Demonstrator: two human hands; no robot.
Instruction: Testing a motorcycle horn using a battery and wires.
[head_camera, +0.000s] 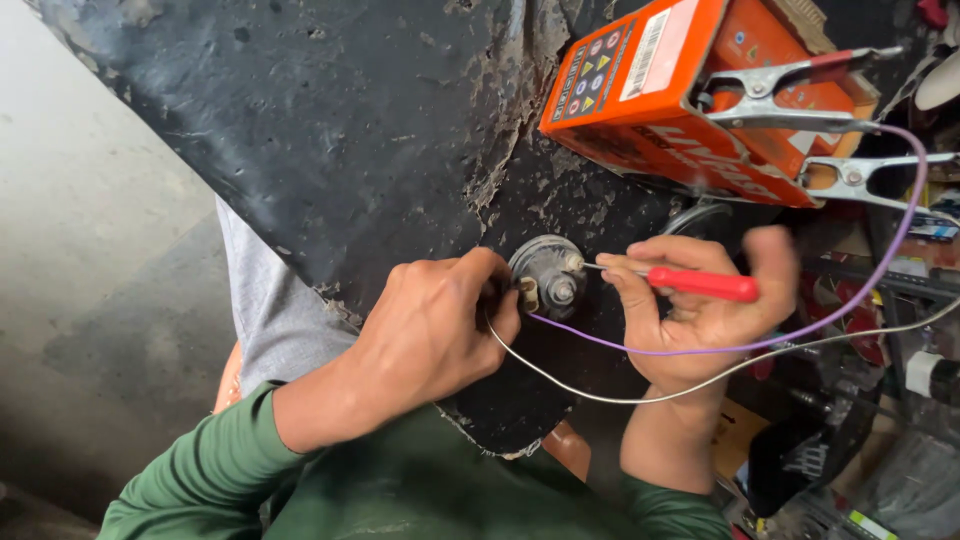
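My left hand (440, 325) pinches two wires (640, 348) against one round horn (548, 278). Just right of the horn, my right hand (700, 310) grips one red-handled screwdriver (690, 283), fingers curled; two clamps (800, 95) sit on one orange battery (690, 90) above.

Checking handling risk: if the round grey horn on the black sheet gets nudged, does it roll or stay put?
The horn looks disc-shaped and lies flat, so it would probably slide, not roll. The left hand pins it. The purple wire and grey wire look floppy, likely tugging little.
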